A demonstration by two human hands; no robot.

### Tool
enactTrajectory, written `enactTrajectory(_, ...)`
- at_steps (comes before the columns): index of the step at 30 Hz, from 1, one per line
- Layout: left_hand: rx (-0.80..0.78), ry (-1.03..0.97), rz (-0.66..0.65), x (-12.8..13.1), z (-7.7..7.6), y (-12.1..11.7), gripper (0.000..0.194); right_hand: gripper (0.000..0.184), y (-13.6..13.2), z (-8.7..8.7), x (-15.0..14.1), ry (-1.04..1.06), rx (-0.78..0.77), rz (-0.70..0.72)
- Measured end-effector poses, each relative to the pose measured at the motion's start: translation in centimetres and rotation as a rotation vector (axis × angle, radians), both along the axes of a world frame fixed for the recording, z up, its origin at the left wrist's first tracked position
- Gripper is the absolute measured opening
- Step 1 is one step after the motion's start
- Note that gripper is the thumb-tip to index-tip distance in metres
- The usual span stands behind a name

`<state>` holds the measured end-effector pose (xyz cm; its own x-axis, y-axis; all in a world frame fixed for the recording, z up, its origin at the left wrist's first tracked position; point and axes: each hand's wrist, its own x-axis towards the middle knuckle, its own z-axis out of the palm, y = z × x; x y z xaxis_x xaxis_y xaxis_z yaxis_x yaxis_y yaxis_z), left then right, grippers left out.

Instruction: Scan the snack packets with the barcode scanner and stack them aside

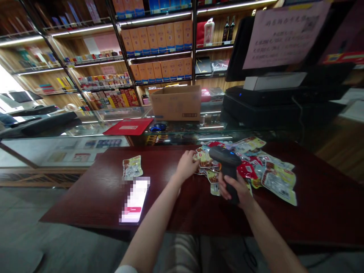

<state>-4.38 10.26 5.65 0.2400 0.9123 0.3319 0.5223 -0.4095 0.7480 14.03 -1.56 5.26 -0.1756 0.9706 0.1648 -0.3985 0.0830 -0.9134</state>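
My right hand [240,189] is wrapped round the handle of a black barcode scanner [224,155], which shows a small blue light on top. Under and around the scanner lies a heap of shiny snack packets [277,180], mostly yellow, silver and red. At the heap's left edge, the bent fingers of my left hand [187,165] close on the edge of a yellow-and-brown snack packet [206,159]. Apart from the heap, a single silver-and-yellow packet [132,167] lies on the left of the dark red table [96,182].
A phone [136,201] with a lit screen lies near the table's front edge. Behind stand a cardboard box [176,104], a red folder [127,127] and a blue-lit mouse [158,127] on a glass counter. A black monitor [239,49] rises at right; stocked shelves line the back.
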Motion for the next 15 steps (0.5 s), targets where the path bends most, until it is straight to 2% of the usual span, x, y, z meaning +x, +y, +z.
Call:
enactTrajectory(3, 0.019, 0.164, -0.077, 4.5, -0.3, -0.7, 0.043, 0.037, 0.1, -0.3, 2.4, 0.002, -0.012, -0.005)
enactTrajectory(6, 0.059, 0.364, -0.123, 6.7, -0.5, -1.1, 0.054, 0.038, 0.0, -0.6, 3.3, 0.015, -0.017, -0.080)
enactTrajectory(10, 0.107, 0.547, -0.162, 7.2, -1.1, -0.8, 0.057, 0.031, -0.3, -0.4, 3.0, 0.044, -0.011, -0.122)
enactTrajectory(15, 0.157, 0.612, -0.134, 6.2, -1.6, -0.5, 0.049, 0.027, -0.5, -0.4, 3.1, 0.092, -0.011, -0.104)
